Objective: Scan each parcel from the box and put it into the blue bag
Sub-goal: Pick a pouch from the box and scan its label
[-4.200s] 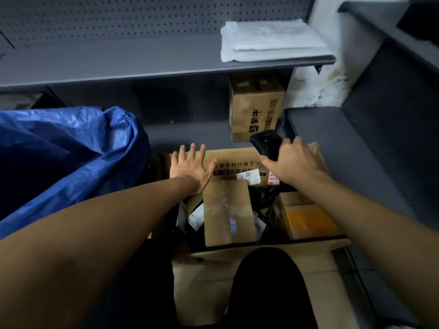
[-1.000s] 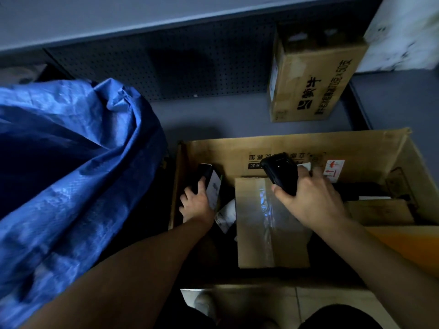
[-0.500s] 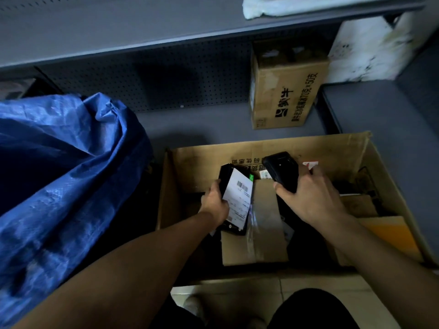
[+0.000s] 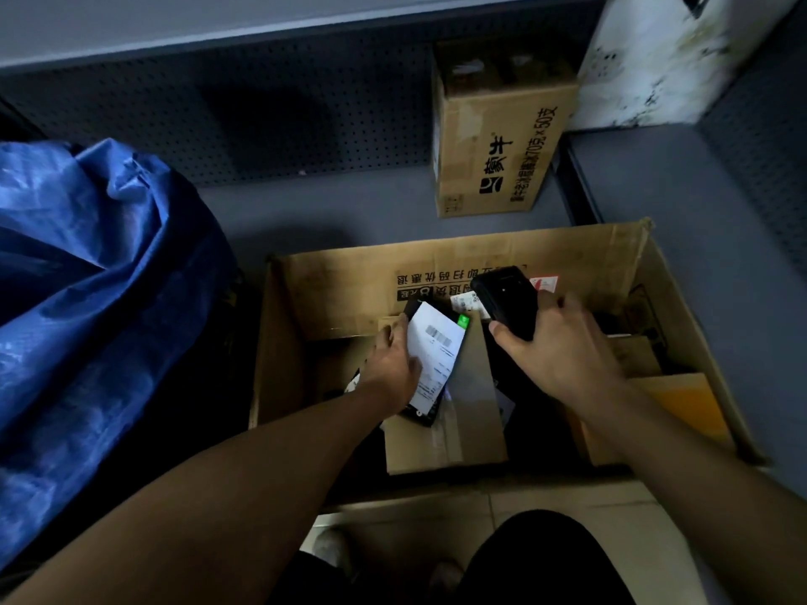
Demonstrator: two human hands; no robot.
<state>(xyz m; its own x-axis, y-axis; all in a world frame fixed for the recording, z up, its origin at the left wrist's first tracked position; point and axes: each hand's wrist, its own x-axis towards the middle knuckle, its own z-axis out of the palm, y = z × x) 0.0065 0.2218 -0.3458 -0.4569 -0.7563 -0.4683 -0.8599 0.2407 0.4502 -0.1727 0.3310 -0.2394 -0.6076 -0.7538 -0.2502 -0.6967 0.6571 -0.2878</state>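
A small black parcel (image 4: 430, 364) with a white label is gripped in the left hand (image 4: 393, 369), fingers curled round it, held over the open box (image 4: 655, 272). Just right of it, a black scanner (image 4: 506, 301) is clamped in the right hand (image 4: 563, 355). More parcels lie below both hands. The blue bag (image 4: 96, 299) is seen left of the left hand. A printed carton (image 4: 498, 137) stands beyond.

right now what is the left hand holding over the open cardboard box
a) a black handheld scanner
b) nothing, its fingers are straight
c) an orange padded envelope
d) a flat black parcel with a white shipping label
d: the left hand grips a flat black parcel with a white shipping label above the open cardboard box, while the black handheld scanner is in the right hand.
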